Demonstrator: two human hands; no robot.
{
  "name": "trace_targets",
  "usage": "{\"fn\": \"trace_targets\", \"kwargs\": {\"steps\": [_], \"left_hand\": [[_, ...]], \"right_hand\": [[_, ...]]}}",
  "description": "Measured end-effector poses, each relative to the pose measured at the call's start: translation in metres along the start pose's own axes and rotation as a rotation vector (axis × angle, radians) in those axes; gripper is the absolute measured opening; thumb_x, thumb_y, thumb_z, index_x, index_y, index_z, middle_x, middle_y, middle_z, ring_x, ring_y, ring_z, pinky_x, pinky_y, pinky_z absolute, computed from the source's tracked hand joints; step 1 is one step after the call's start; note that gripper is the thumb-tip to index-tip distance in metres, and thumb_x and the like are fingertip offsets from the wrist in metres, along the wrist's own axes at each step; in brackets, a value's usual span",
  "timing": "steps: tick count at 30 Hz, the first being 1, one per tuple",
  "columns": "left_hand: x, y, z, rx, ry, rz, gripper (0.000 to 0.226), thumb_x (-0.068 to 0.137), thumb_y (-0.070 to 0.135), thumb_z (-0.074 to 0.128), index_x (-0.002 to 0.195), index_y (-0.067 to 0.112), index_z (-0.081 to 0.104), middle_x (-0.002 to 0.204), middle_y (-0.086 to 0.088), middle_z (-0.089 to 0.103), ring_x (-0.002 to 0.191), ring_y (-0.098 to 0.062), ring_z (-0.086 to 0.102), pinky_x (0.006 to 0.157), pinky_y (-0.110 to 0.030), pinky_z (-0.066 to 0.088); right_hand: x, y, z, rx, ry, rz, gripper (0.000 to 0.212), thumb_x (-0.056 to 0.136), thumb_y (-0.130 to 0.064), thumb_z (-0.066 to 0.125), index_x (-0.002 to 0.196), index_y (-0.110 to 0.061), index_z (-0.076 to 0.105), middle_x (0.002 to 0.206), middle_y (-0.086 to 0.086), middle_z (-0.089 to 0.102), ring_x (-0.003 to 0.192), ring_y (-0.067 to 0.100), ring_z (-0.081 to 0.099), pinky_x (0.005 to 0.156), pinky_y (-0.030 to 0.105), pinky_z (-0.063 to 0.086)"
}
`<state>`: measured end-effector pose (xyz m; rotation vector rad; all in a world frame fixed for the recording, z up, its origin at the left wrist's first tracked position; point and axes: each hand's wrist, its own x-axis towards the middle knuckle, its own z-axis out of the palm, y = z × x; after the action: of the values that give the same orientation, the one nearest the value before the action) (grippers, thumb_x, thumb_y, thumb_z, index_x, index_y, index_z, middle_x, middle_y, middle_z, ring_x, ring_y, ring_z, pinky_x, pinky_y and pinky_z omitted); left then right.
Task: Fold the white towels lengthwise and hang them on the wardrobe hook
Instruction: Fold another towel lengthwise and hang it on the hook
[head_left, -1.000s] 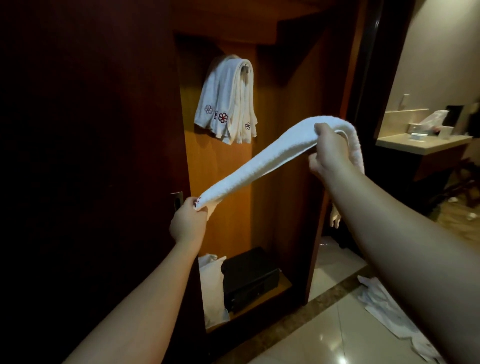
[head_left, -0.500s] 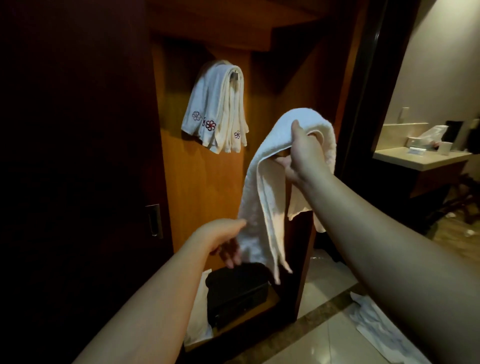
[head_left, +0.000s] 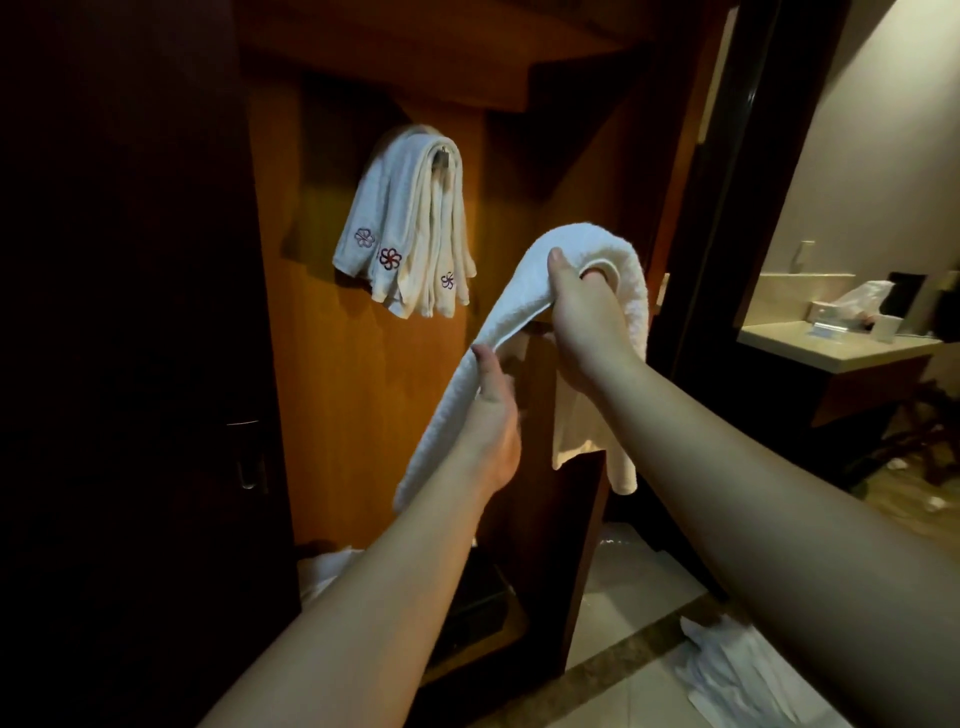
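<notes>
Standing open, the wardrobe (head_left: 363, 389) shows folded towels (head_left: 410, 223) already draped over its hook (head_left: 441, 158). The white towel (head_left: 524, 296) hangs mid-air below and right of them — the right hand (head_left: 582, 312) grips its top bend, and the left hand (head_left: 491, 410), free half a second ago, now clasps the strip again. Folded narrow, it looks nearly ready to hang.

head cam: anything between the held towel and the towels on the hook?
Nothing. In the head view only bare wardrobe back panel separates the held towel from the hung towels.
</notes>
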<state>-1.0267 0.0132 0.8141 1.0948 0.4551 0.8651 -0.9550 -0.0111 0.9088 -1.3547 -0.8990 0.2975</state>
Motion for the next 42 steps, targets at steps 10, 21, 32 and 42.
{"fn": "trace_targets", "kwargs": {"steps": [10, 21, 32, 42], "left_hand": [[0.050, 0.066, -0.035, 0.306, 0.335, 0.315, 0.107, 0.069, 0.094, 0.016, 0.151, 0.030, 0.041, 0.141, 0.002, 0.059, 0.126, -0.015, 0.051, 0.097, -0.031, 0.033], [0.149, 0.141, -0.076, 0.590, 0.387, 0.576, 0.063, 0.092, 0.079, 0.020, 0.080, 0.044, 0.071, 0.081, 0.019, 0.075, 0.078, 0.006, 0.069, 0.077, -0.030, 0.054], [0.293, 0.224, -0.118, 0.675, 0.496, 0.701, 0.051, 0.097, 0.069, 0.031, 0.108, 0.029, 0.062, 0.088, 0.014, 0.061, 0.108, -0.020, 0.055, 0.085, -0.028, 0.037], [0.370, 0.301, -0.131, 0.889, 0.432, 0.841, 0.067, 0.103, 0.060, 0.027, 0.125, 0.012, 0.067, 0.096, -0.001, 0.066, 0.109, -0.024, 0.063, 0.078, -0.027, 0.041]], "right_hand": [[0.053, 0.035, -0.037, -0.153, 0.026, -0.079, 0.044, 0.101, -0.060, 0.043, 0.114, -0.028, 0.071, 0.092, -0.027, 0.068, 0.088, -0.007, 0.057, 0.077, 0.014, 0.032], [0.163, 0.051, 0.022, 0.099, 0.071, -0.060, 0.047, 0.100, -0.058, 0.047, 0.138, -0.033, 0.058, 0.130, -0.015, 0.063, 0.131, 0.011, 0.053, 0.111, 0.026, 0.033], [0.312, 0.050, 0.113, 0.238, -0.007, -0.102, 0.059, 0.100, -0.065, 0.037, 0.143, -0.029, 0.053, 0.141, 0.000, 0.059, 0.131, 0.018, 0.053, 0.120, 0.042, 0.033], [0.424, 0.013, 0.158, 0.360, -0.044, -0.190, 0.064, 0.094, -0.072, 0.036, 0.138, -0.028, 0.054, 0.133, 0.001, 0.062, 0.120, 0.013, 0.057, 0.115, 0.034, 0.036]]}}
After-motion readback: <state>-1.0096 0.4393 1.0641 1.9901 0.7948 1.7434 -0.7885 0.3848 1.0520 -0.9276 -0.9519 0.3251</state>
